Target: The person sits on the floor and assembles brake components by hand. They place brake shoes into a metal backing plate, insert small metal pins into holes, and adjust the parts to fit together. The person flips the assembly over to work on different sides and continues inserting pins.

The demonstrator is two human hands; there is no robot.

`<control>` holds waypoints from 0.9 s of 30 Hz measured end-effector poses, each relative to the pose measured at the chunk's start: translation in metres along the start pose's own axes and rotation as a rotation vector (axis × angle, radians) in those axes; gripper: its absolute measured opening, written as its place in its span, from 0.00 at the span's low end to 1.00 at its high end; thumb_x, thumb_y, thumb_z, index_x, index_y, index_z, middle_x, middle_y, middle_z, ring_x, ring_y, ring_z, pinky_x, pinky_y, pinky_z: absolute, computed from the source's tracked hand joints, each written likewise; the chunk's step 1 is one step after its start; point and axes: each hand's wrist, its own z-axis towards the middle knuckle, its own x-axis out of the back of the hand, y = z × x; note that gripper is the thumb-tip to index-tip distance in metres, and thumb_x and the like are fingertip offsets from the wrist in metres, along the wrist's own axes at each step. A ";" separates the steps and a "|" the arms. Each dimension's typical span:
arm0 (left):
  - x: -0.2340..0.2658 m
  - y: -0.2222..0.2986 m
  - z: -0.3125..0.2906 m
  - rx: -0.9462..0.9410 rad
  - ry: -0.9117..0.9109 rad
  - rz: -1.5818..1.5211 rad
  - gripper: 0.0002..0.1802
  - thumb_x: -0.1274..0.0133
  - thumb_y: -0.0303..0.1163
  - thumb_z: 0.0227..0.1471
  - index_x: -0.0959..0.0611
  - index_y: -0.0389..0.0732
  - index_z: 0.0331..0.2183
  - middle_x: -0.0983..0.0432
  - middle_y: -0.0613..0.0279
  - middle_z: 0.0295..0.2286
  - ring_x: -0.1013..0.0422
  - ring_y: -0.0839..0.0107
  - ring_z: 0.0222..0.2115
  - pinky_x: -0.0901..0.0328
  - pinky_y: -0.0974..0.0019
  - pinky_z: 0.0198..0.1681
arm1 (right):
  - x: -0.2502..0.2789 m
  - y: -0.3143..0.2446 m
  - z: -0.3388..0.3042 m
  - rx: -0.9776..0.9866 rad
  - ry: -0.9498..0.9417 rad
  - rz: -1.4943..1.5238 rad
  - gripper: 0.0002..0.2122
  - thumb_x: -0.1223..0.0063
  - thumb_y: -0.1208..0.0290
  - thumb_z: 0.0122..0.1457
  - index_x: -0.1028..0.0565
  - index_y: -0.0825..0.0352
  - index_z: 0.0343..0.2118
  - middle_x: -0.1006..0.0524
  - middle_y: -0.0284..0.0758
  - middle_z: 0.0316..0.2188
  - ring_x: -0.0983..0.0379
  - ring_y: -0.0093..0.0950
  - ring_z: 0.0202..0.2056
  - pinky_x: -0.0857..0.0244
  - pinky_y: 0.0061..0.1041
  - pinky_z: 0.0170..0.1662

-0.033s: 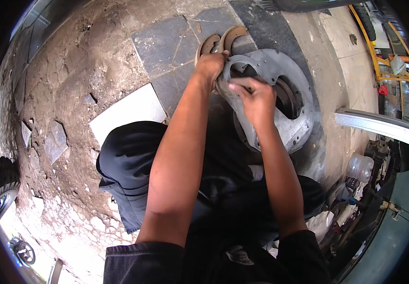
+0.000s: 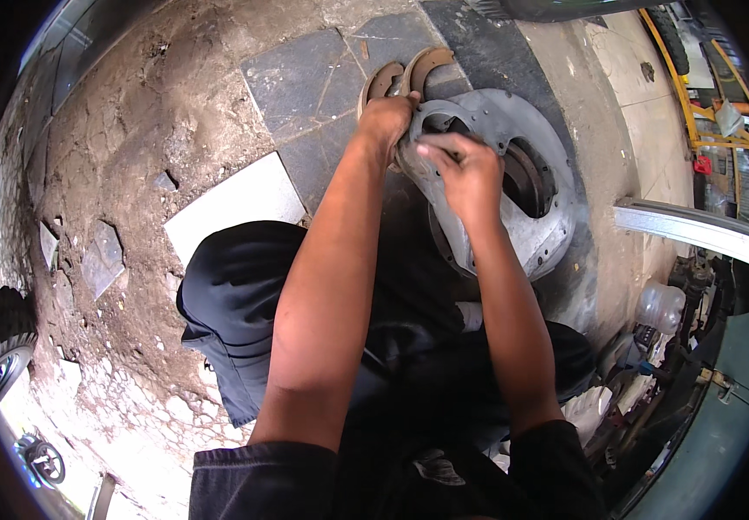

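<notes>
A large grey metal plate (image 2: 556, 208) with big round openings and small bolt holes stands tilted on the floor in front of me. My left hand (image 2: 386, 123) is closed round its left edge; part of the grip is hidden. Over the left part of the plate is my right hand (image 2: 472, 178), fingers curled, thumb and index finger pointing left. Motion blurs its fingertips, and what they hold, if anything, cannot be made out. Just beyond my left hand lie two curved, rusty brown brake shoes (image 2: 427, 71). A dark round part (image 2: 526, 178) shows through the plate's opening.
Dark stone tiles (image 2: 296, 82) lie under the work. A white tile (image 2: 236, 204) lies left, beside my knee, on rough dirt with broken tile pieces (image 2: 102, 260). At right are a metal rail (image 2: 687, 230), a yellow frame (image 2: 691, 130) and a clear plastic bottle (image 2: 661, 308).
My right hand has shifted slightly up and left over the grey plate. The left hand keeps its place.
</notes>
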 end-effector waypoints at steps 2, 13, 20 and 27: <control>-0.004 0.005 0.001 0.007 -0.018 0.006 0.21 0.42 0.42 0.67 0.13 0.29 0.40 0.15 0.51 0.33 0.22 0.62 0.29 0.28 0.57 0.35 | -0.003 0.003 0.013 -0.021 0.023 -0.006 0.08 0.30 0.69 0.59 0.12 0.67 0.38 0.12 0.39 0.34 0.15 0.27 0.35 0.25 0.27 0.44; -0.008 0.020 -0.022 0.042 0.039 -0.002 0.25 0.43 0.40 0.67 0.17 0.22 0.48 0.17 0.44 0.43 0.21 0.59 0.37 0.27 0.54 0.42 | -0.013 0.007 0.030 -0.092 0.086 -0.176 0.10 0.29 0.66 0.58 0.13 0.68 0.36 0.12 0.38 0.34 0.15 0.31 0.34 0.27 0.30 0.45; -0.009 0.025 -0.029 0.063 0.159 -0.234 0.29 0.48 0.43 0.69 0.22 0.25 0.57 0.20 0.43 0.51 0.23 0.56 0.48 0.29 0.52 0.52 | -0.010 -0.001 0.014 -0.055 0.086 -0.294 0.09 0.29 0.62 0.58 0.11 0.60 0.36 0.12 0.36 0.34 0.15 0.36 0.36 0.28 0.35 0.45; -0.005 -0.026 0.027 0.060 0.363 -0.399 0.39 0.50 0.53 0.67 0.22 0.24 0.59 0.24 0.40 0.58 0.27 0.46 0.59 0.34 0.51 0.61 | -0.028 0.005 0.024 -0.068 0.190 -0.176 0.05 0.28 0.61 0.56 0.11 0.51 0.35 0.13 0.34 0.32 0.17 0.41 0.39 0.37 0.49 0.50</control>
